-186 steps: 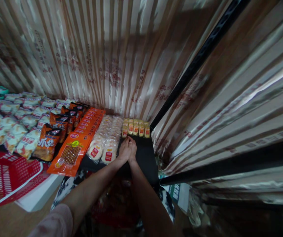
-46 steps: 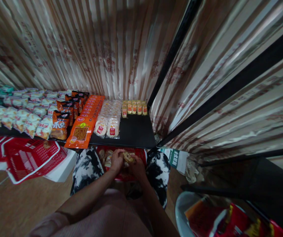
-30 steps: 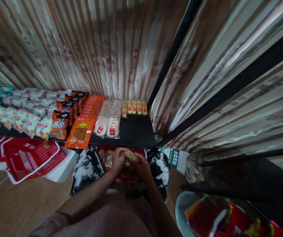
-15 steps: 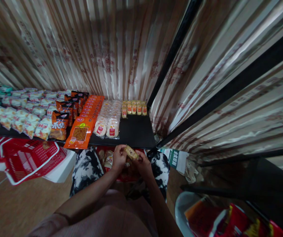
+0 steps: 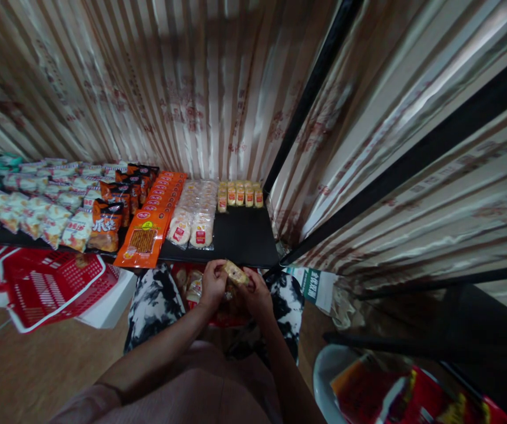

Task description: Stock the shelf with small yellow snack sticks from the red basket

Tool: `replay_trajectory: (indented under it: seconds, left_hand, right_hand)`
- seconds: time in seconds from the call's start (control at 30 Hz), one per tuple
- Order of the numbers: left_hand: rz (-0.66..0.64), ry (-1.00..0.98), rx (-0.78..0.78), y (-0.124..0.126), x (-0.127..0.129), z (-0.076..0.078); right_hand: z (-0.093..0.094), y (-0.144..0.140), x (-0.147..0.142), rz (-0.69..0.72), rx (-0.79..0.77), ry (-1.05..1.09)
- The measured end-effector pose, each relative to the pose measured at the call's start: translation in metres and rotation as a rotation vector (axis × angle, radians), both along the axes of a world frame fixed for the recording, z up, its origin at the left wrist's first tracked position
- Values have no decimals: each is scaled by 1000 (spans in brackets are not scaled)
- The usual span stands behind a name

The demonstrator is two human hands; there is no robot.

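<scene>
compared to a second and a half back, the small yellowish plastic-wrapped snack pack [image 5: 235,273] has come up out of the red plastic basket [image 5: 218,318] between the knees. head view: left hand [image 5: 212,285] and right hand [image 5: 257,294] both pinch it, just below the front edge of the black shelf [image 5: 244,238]. a row of small yellow packs [image 5: 241,195] sits at the shelf's back.

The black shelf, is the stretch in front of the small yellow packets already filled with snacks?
No, the black shelf lies bare before the yellow packets; both hands hold one packet below its edge.
</scene>
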State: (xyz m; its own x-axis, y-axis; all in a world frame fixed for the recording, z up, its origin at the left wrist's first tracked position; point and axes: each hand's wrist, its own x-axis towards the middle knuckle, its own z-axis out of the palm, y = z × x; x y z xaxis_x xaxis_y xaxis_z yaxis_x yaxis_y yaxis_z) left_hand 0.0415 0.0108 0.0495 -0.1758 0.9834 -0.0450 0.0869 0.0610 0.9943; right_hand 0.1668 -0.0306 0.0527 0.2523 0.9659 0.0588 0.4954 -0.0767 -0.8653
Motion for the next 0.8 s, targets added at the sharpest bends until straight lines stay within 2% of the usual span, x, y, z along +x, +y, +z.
replay_trajectory:
  seconds: [0.23, 0.47, 0.8]
  left_hand:
    - [13, -43, -27, 2, 0, -2]
    - [22, -58, -46, 3, -1, -1]
    - [-2, -61, -66, 3, 0, -1]
  right_hand:
    - [-6, 1, 1, 15, -8, 60]
    - [-1, 2, -1, 19, 45, 137]
    - [3, 3, -2, -24, 27, 192]
